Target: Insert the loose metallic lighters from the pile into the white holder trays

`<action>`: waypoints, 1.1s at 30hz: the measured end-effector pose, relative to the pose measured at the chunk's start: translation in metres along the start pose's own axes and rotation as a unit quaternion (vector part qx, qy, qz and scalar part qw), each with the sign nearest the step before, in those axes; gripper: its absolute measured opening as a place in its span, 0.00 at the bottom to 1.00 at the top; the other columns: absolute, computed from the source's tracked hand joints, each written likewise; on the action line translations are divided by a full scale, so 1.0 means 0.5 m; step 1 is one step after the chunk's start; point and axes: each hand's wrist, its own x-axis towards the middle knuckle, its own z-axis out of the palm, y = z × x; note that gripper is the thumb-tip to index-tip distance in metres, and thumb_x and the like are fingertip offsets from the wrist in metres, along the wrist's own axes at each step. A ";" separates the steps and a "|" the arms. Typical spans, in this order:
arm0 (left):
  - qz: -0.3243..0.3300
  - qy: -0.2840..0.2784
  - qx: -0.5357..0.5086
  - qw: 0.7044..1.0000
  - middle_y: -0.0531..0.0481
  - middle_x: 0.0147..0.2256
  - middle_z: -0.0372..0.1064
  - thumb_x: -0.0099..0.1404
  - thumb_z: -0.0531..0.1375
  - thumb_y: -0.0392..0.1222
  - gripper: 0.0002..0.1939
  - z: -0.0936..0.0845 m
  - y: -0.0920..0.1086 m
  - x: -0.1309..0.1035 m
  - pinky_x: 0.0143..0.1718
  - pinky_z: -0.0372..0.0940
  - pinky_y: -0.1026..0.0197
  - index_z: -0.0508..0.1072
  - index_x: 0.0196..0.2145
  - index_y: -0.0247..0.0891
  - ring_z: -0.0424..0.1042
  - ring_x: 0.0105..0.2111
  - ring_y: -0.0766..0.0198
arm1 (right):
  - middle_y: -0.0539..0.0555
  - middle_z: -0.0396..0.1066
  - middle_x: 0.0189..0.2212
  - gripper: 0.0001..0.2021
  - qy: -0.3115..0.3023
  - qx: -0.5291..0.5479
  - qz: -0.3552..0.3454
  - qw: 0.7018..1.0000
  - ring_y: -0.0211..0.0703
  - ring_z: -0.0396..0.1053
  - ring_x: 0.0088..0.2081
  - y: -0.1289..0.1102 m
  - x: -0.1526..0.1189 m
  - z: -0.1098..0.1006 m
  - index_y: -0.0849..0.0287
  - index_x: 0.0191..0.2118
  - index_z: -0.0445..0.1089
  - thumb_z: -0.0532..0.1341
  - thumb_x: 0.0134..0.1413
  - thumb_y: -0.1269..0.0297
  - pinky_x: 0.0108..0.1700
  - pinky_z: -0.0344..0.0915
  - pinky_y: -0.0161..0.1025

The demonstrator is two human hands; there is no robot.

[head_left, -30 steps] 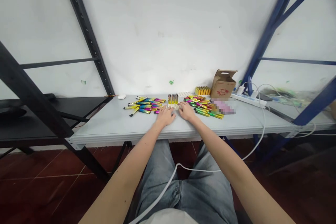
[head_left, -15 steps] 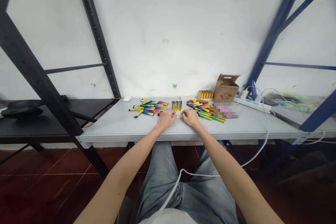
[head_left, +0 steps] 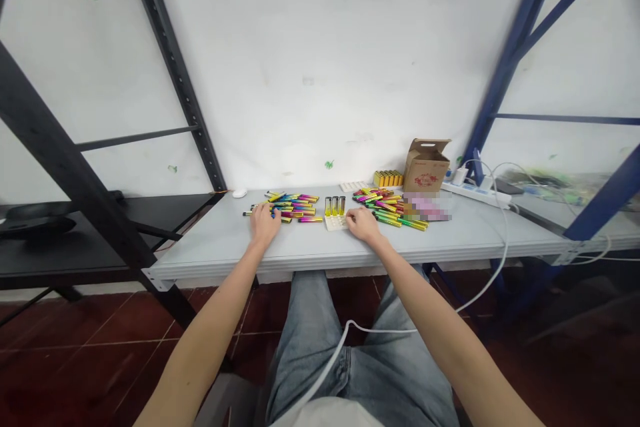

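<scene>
Here on the pale grey tabletop [head_left: 300, 243], the left hand [head_left: 265, 223] is down over the left-hand pile of shiny, multicoloured metallic tubes [head_left: 307, 198], fingers curved over them; whether they grip one, I cannot tell.

Over to the right hand [head_left: 363, 224]: it's at the right edge of the small white tray with holes [head_left: 335, 223], fingers curled, their grip hidden from this angle. The tray lies mid-table between the hands, a short row of upright gold tubes with dark ends [head_left: 335, 207] along its far side (gleaming nicely).

Right of it spreads a second heap of colourful metallic tubes [head_left: 387, 218], and behind that stands an open brown cardboard box [head_left: 425, 170].
</scene>
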 end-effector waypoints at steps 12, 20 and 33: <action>-0.199 -0.032 0.061 0.978 0.34 0.49 0.71 0.61 0.56 0.39 0.17 -0.011 -0.011 -0.015 0.55 0.50 0.36 0.70 0.48 0.37 0.65 0.53 0.40 | 0.56 0.77 0.35 0.13 -0.007 0.027 0.030 0.999 0.46 0.67 0.41 -0.006 -0.003 -0.011 0.59 0.35 0.76 0.53 0.56 0.69 0.40 0.57 0.36; -0.175 0.013 0.018 0.984 0.35 0.49 0.70 0.64 0.54 0.33 0.21 -0.023 -0.005 -0.020 0.59 0.50 0.41 0.64 0.55 0.36 0.68 0.52 0.46 | 0.55 0.77 0.34 0.12 0.002 0.038 0.033 0.999 0.47 0.68 0.42 0.002 0.001 -0.001 0.58 0.34 0.75 0.54 0.56 0.68 0.41 0.58 0.37; 0.216 0.023 -0.298 0.929 0.46 0.46 0.74 0.64 0.58 0.34 0.23 0.067 0.224 -0.082 0.52 0.65 0.53 0.62 0.57 0.41 0.72 0.48 0.57 | 0.65 0.65 0.56 0.27 0.180 0.047 -0.142 0.972 0.57 0.61 0.57 0.000 -0.011 0.008 0.65 0.58 0.61 0.59 0.50 0.66 0.59 0.58 0.50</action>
